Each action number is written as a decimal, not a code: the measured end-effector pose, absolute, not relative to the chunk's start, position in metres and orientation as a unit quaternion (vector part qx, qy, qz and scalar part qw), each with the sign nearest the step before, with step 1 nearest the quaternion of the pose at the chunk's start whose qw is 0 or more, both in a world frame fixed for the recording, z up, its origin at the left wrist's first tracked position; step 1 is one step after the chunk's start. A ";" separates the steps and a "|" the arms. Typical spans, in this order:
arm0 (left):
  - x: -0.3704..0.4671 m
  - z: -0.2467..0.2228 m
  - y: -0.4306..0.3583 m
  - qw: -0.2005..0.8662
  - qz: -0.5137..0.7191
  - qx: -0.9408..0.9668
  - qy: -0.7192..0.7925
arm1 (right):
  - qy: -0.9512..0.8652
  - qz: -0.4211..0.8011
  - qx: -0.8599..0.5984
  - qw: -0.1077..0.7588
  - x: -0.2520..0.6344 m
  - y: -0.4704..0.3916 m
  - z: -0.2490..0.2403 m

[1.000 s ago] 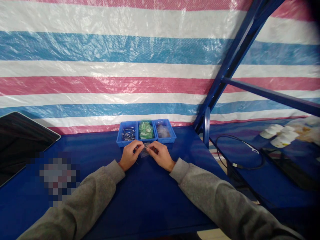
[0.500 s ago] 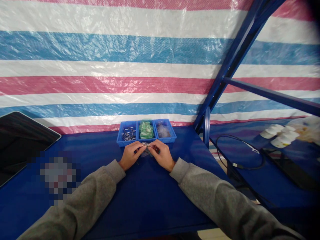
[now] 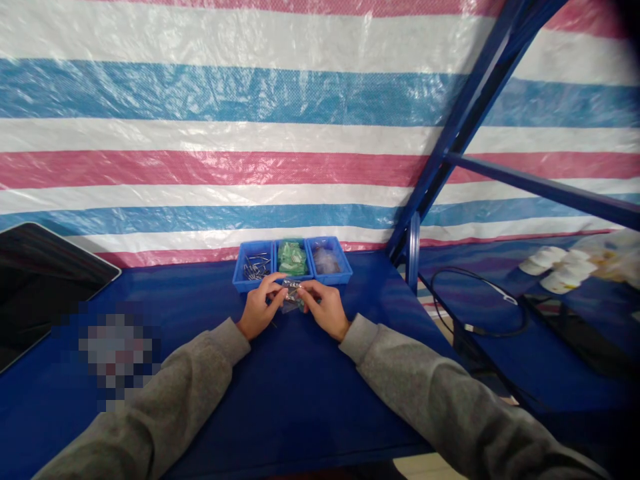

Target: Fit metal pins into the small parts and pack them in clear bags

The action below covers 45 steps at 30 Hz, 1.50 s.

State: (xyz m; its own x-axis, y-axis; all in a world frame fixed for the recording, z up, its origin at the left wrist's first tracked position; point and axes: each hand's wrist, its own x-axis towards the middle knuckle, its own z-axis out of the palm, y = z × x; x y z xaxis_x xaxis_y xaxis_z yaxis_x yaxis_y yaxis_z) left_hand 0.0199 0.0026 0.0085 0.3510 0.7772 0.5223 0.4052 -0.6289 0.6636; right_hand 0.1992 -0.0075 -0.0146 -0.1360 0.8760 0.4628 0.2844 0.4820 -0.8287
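Between my hands is a small clear plastic bag with shiny metal bits showing in it; their kind is too small to make out. My left hand pinches its left side between thumb and fingers. On the right side, my right hand grips it the same way. Just beyond the hands stand three joined blue bins. The left bin contains thin metal pieces, the middle one green packets, and the right one clear plastic bags.
A dark flat screen lies at the left on the blue table, near a blurred-out patch. To the right are a blue metal frame, a black cable and white rolls. Striped sheeting hangs behind.
My fingers have shifted on the bag, and more of its top with the shiny metal bits now shows between them. The left fingers have lifted slightly.
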 end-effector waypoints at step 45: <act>0.021 0.012 0.005 0.150 0.424 0.817 0.360 | -0.681 0.248 -0.425 0.542 0.199 -0.008 -0.011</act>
